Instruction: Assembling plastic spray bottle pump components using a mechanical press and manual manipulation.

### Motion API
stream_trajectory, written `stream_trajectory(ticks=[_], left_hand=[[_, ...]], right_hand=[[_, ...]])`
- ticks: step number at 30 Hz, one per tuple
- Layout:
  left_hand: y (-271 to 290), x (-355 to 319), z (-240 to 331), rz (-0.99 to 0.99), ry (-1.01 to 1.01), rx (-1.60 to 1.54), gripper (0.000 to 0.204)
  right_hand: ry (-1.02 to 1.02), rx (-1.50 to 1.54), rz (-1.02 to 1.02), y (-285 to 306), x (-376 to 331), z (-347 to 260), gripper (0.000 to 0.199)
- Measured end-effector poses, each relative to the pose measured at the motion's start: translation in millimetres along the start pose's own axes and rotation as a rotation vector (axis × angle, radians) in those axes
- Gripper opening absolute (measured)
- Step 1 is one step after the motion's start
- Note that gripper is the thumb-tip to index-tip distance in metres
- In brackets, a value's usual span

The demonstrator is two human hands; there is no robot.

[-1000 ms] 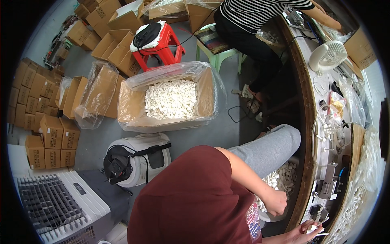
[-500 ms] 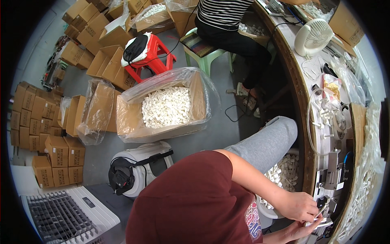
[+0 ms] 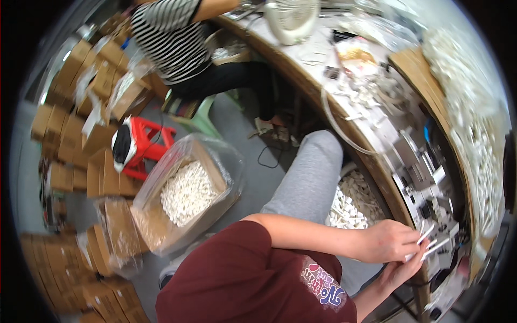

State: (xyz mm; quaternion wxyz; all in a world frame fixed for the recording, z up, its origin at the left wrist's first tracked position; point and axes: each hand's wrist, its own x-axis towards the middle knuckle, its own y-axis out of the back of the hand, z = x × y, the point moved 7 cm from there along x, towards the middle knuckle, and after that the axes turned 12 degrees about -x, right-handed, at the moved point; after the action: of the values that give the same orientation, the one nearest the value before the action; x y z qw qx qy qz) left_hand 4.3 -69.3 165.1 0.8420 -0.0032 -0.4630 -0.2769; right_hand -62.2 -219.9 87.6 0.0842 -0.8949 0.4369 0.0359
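My left hand [image 3: 390,240] is closed at the bench edge, its fingertips pinching a slim white plastic piece [image 3: 427,232]. Just below it, touching, my right hand [image 3: 401,270] holds more slim white plastic pieces [image 3: 437,247] that stick out past its fingers. How many pieces it has is hidden by the overlapping fingers. A metal fixture [image 3: 423,167] on the bench stands beyond both hands. Beside my left forearm, a tub of small white plastic parts [image 3: 347,207] sits under the bench edge by my knee.
A lined carton [image 3: 145,223] of white parts stands on the floor, near a red stool [image 3: 142,145]. A co-worker in a striped top [image 3: 167,37] sits at the bench. A white fan [image 3: 293,19] and a cardboard divider [image 3: 420,81] with bagged parts occupy the bench. Cartons [image 3: 59,269] stack at left.
The view has swung, so the bench and carton sit differently in the picture. Both hands stay together at the bench edge, and the white pieces now stick out more plainly from the fingers.
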Motion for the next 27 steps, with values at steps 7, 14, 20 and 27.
stream_trajectory(ticks=[7,14,20,27], left_hand=[[3,18,-18,0.023,0.047,-0.071,0.026],[-29,25,-46,-0.212,0.046,0.174,0.035],[-50,41,-65,-0.263,0.025,0.359,0.03],[-55,55,-71,-0.347,0.052,0.413,0.026]], right_hand=[[0.017,0.004,-0.022,8,1,-13,0.029],[0.094,0.026,0.014,23,6,-18,0.027],[0.096,0.003,0.034,29,2,-18,0.027],[0.102,0.003,-0.003,26,3,-16,0.028]])
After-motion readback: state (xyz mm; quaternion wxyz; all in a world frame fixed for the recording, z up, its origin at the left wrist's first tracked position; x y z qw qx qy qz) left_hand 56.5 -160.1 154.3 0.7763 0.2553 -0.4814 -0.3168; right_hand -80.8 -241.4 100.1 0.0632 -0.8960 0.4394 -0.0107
